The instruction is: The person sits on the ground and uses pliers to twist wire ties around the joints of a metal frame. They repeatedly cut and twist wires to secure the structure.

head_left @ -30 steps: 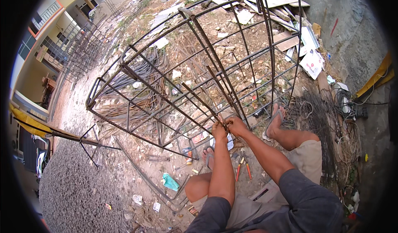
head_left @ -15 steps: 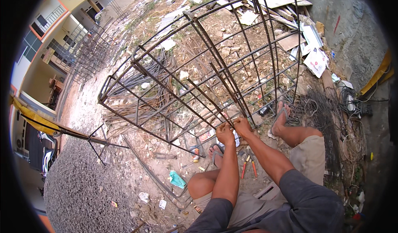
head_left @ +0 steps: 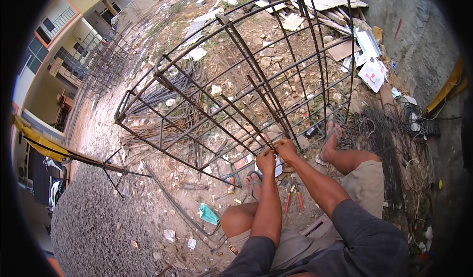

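Note:
A large cage of dark steel reinforcing bars (head_left: 266,83) stands tilted in front of me, its lower bars close to my feet. At a lower near bar joint my left hand (head_left: 266,161) has its fingers closed in a pinch. Just to its right, my right hand (head_left: 287,150) is pinched against the same bars, the fingertips nearly meeting the left ones. What lies between the fingers is too small and hidden to make out. On the ground below my hands lie pincers (head_left: 301,201) with red-orange handles.
Loose rods (head_left: 148,134) lie beneath the cage's left side. A gravel heap (head_left: 98,223) is at left, beside a bent bar (head_left: 172,203) and a teal cloth (head_left: 209,214). Tangled thin wire (head_left: 379,134) lies right of my foot. Boards and scrap (head_left: 340,11) are piled at far right.
Both hands stay at the same bar joint, with the fingers slightly shifted and drawn closer together. The whole view has moved slightly; the cage and pincers stay in place.

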The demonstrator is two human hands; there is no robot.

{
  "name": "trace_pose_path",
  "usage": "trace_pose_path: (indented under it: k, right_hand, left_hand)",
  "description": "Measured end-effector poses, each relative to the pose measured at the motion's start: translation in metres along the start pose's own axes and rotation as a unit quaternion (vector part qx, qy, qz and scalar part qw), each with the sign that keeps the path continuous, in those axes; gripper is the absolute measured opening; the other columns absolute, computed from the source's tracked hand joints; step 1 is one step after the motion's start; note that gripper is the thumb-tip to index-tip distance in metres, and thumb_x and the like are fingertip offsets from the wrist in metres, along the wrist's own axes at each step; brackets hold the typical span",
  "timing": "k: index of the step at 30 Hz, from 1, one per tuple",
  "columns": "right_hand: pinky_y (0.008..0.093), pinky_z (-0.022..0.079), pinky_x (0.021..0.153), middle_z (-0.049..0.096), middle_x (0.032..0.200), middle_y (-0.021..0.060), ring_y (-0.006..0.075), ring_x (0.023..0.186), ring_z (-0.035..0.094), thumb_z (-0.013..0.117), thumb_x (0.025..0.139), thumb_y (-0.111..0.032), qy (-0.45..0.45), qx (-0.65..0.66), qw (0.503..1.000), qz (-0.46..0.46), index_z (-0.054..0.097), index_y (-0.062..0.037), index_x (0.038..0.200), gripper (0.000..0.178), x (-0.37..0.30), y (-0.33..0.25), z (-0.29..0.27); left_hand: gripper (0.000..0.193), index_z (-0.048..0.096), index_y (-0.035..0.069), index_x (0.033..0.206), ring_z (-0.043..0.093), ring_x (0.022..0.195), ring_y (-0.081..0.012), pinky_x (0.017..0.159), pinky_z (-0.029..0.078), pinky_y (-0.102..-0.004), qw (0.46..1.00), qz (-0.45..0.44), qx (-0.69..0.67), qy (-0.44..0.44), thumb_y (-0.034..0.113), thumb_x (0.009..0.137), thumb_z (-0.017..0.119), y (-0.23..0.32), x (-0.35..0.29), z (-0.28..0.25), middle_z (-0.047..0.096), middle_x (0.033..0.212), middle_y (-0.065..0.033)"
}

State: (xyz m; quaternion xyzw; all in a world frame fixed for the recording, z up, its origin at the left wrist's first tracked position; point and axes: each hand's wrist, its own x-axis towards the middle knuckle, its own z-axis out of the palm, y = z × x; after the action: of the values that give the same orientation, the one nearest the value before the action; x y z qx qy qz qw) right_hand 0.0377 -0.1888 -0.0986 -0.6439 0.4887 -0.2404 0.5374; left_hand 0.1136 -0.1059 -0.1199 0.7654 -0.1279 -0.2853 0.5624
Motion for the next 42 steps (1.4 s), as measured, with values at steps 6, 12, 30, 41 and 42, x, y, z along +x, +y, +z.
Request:
trace_pose_path:
  k: [6, 12, 30, 41, 42]
  right_hand:
    - [0.0307, 0.052, 0.078, 0.07, 0.101, 0.0123, 0.019, 0.085, 0.066, 0.053, 0.087, -0.001, 0.045, 0.248, 0.962, 0.1, 0.065, 0.0047, 0.116, 0.033, -0.027, 0.011, 0.024]
    - [0.0289, 0.05, 0.06, 0.067, 0.101, 0.0098, 0.015, 0.076, 0.063, 0.05, 0.09, 0.004, 0.071, 0.396, 0.899, 0.173, 0.063, 0.0034, 0.12, 0.033, -0.042, -0.001, 0.044]
    - [0.0246, 0.049, 0.058, 0.069, 0.095, 0.0072, 0.0096, 0.071, 0.061, 0.063, 0.092, -0.004, 0.127, 0.254, 0.955, 0.083, 0.066, 0.0027, 0.118, 0.027, -0.061, 0.008, 0.042]
    - [0.0343, 0.053, 0.076, 0.071, 0.095, 0.0105, 0.0186, 0.082, 0.068, 0.069, 0.088, -0.011, 0.099, 0.103, 0.988, 0.054, 0.07, 0.0011, 0.104, 0.02, -0.073, 0.006, 0.037]
    - [0.0348, 0.053, 0.077, 0.072, 0.098, 0.0117, 0.0197, 0.085, 0.068, 0.07, 0.088, -0.012, 0.088, 0.088, 0.991, 0.052, 0.07, 0.0009, 0.106, 0.022, -0.076, 0.005, 0.034]
  left_hand:
    - [0.021, 0.072, -0.005, 0.1, 0.069, 0.066, -0.0154, 0.05, 0.052, -0.0251, 0.998, -0.029, -0.036, -0.045, 0.01, 0.086, 0.064, 0.005, 0.01, -0.003, 0.072, 0.083, -0.0098]
    - [0.029, 0.061, -0.006, 0.12, 0.068, 0.073, -0.0171, 0.054, 0.053, -0.0248, 0.963, -0.109, -0.23, -0.089, 0.007, 0.094, 0.059, 0.002, 0.016, -0.012, 0.07, 0.093, -0.0095]
    - [0.037, 0.051, 0.011, 0.135, 0.064, 0.096, -0.0244, 0.083, 0.057, -0.0403, 0.802, -0.231, -0.469, -0.287, 0.026, 0.102, 0.055, -0.045, 0.02, -0.003, 0.063, 0.114, -0.0081]
    - [0.036, 0.051, 0.01, 0.131, 0.063, 0.095, -0.023, 0.077, 0.058, -0.0396, 0.776, -0.247, -0.476, -0.332, 0.02, 0.099, 0.062, -0.042, 0.021, -0.013, 0.063, 0.104, -0.0056]
    - [0.034, 0.052, 0.01, 0.129, 0.063, 0.092, -0.0222, 0.074, 0.058, -0.0389, 0.781, -0.236, -0.481, -0.321, 0.02, 0.098, 0.063, -0.041, 0.02, -0.013, 0.063, 0.102, -0.0056]
